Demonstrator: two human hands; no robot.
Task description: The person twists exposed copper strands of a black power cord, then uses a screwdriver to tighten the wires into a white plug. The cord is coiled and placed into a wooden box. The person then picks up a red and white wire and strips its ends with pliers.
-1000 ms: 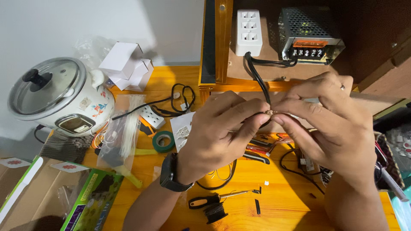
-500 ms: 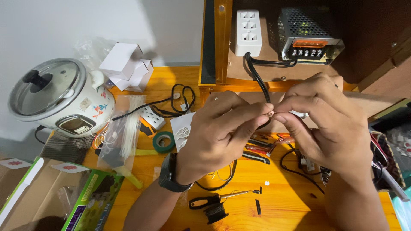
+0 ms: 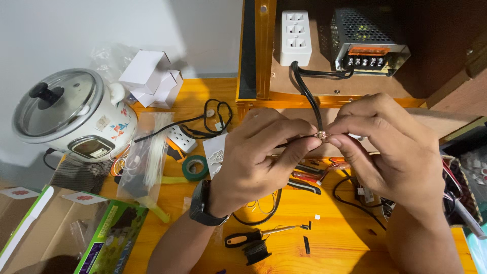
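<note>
Your left hand (image 3: 258, 157) and right hand (image 3: 390, 147) pinch the bare wire ends (image 3: 320, 135) between fingertips, held above the wooden table (image 3: 345, 248). A black cable (image 3: 307, 94) runs up from that joint to the white power strip (image 3: 295, 38).

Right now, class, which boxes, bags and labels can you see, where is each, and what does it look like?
White boxes: stacked behind the rice cooker, plain folded card.
Green box: bottom left, beside brown cardboard, printed, long.
Clear bag: beside the cooker, holding white ties.
Cooker panel label: front, dark, rectangular.
</note>
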